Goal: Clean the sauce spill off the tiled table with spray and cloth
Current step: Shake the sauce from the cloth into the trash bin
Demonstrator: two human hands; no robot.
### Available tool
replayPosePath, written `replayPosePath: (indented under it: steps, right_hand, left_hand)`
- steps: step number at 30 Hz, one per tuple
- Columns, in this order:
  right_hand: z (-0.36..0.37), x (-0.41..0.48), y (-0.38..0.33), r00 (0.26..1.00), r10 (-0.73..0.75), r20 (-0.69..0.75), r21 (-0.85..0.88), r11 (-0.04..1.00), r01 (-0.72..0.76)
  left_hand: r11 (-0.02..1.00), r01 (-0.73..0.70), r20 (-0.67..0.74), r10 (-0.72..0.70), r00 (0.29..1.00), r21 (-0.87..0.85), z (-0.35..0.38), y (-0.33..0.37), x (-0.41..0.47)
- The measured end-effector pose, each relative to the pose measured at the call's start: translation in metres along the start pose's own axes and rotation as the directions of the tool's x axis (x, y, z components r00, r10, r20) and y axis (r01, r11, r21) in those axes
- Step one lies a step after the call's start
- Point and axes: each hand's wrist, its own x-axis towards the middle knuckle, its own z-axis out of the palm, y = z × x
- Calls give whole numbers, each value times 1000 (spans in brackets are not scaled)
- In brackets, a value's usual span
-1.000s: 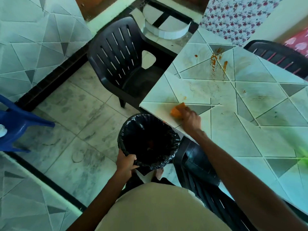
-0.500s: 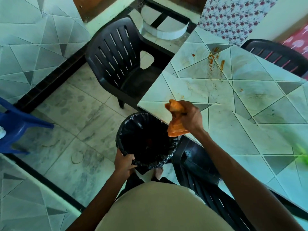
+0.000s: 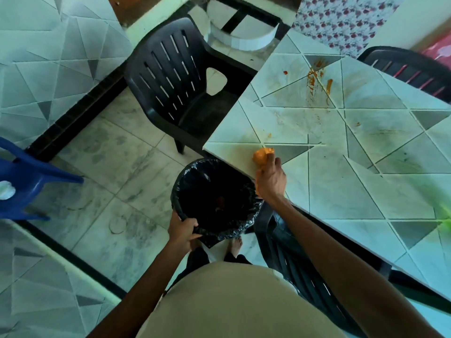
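From where I stand, nothing here can be read: no words, labels, brand marks, numbers or signs show on any surface in view.
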Motion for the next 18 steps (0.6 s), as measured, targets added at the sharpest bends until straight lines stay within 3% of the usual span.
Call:
replayPosePath:
  steps: [6,12,18]
  right_hand:
    - [39,-5,-73,988,152,36,258,953,-156]
    - [48,1,-111,991,14,130,391,918,-64]
    - [25,2,-104,989,1,148,465,883,-70]
  left_hand:
    - [999,-37,-3,37,999,29,-12,16,13]
    - [999,-48,29,47,998,18,-25,30,25]
    - [997,-55,68,51,996,57,-36,37,37]
